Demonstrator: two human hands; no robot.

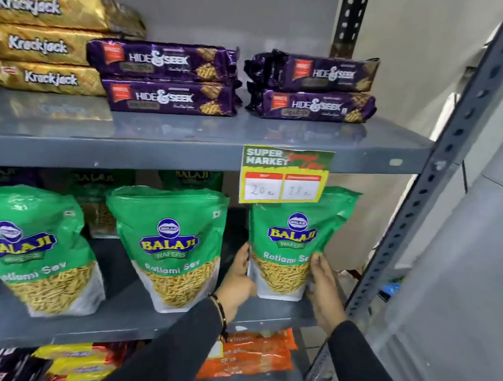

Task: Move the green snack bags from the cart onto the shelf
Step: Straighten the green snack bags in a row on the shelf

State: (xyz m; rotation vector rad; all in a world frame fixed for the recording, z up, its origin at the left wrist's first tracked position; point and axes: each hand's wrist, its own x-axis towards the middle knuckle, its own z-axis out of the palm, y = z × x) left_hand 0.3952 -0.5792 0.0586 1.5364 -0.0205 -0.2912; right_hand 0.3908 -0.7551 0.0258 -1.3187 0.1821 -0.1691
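Observation:
A green Balaji snack bag (291, 245) stands upright at the right end of the grey middle shelf (136, 316). My left hand (239, 281) grips its left edge and my right hand (324, 286) grips its right edge. Two more green bags stand to its left on the same shelf, one in the middle (170, 250) and one at the far left (31, 250). Further green bags show dimly behind them. The cart is out of view.
A yellow price tag (285, 176) hangs from the upper shelf edge over the held bag's top. Purple biscuit packs (168, 79) and gold packs (44, 45) lie on the upper shelf. Orange packets (249, 355) fill the lower shelf. A perforated steel upright (419, 218) stands close on the right.

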